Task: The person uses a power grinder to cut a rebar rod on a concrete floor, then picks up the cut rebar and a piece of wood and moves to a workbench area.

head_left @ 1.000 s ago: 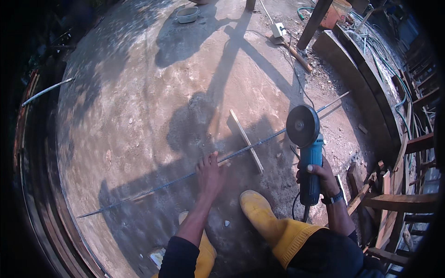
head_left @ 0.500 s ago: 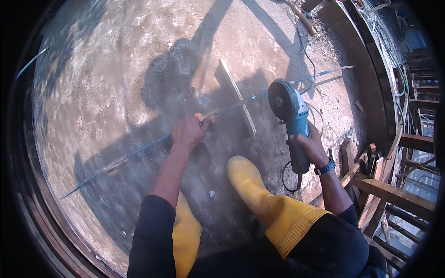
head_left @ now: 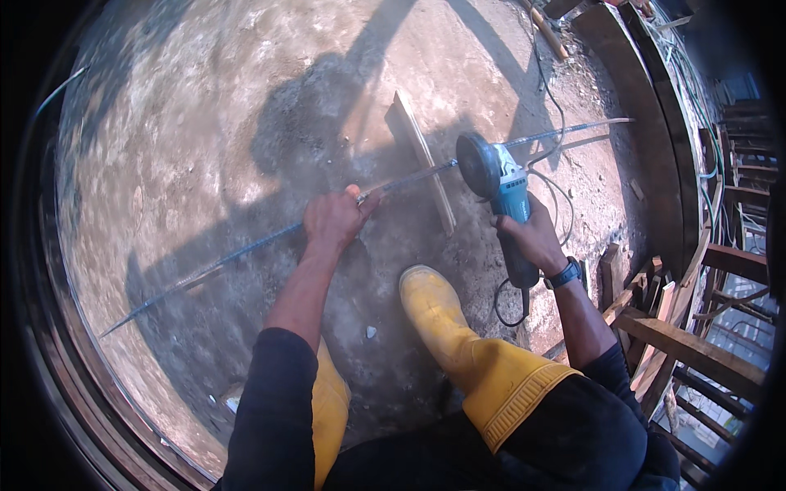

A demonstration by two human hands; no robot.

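Note:
My left hand is closed around a long steel rebar that runs slantwise across the ground, from the lower left up to the far right. In my right hand is a teal and black angle grinder, gripped by its body with the disc end pointing up and away. Its dark round disc is right beside the rebar in this view; whether they touch I cannot tell. Under the rebar, between my two hands, lies a narrow wooden strip.
Yellow boots are on my feet, close to the strip. The grinder's cord loops over the ground at right. Timber pieces and an open framework edge the right side. A dark board stands far right; dark rails border the left.
The grinder has shifted left and slightly nearer to the rebar with my right hand. My left hand keeps its grip, and the rebar's near-left end sits a little higher in the picture.

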